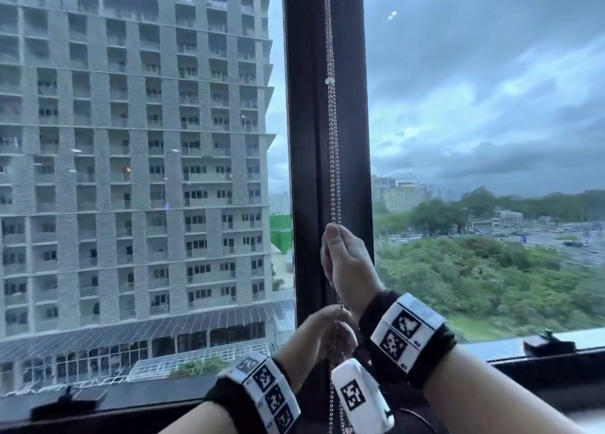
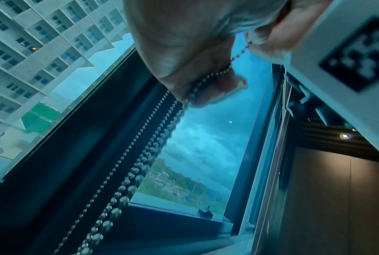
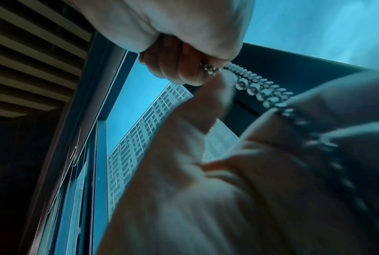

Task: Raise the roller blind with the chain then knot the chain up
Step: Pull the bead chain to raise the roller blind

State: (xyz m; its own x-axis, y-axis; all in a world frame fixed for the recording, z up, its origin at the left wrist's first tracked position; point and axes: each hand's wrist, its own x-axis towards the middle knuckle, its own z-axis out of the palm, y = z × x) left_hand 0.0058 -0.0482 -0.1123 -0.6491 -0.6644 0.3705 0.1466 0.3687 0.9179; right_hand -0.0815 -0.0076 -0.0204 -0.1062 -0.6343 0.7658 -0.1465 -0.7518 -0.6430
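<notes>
Head view: the bead chain (image 1: 333,158) runs straight up and down along the dark window mullion (image 1: 307,139), both strands of the loop lying side by side, long axis vertical. The right hand (image 1: 343,263) sits higher, fingers curled round both strands with the thumb tip at the top of the fist, so the taut run leaves the grip straight upward out of frame. The left hand (image 1: 330,332) is directly below it, nearly touching the right wrist, fingers closed on the slack part that hangs on down past the wrist bands. The right wrist camera confirms the fist is tight on the doubled chain (image 3: 247,81); the left wrist camera shows the chain (image 2: 206,81) pinched between thumb and fingers, with more strands trailing loosely below (how many loops pass through that pinch cannot be told). No roller blind fabric shows over either pane, and its tube is out of frame, so the raising is probably done or close to it. Judgement: the knot comes next, and it turns on one relation: anchor above, free slack below, both on the same vertical line. The left hand is nearer the slack and should carry it round; the right hand should hold the taut run fixed.
</notes>
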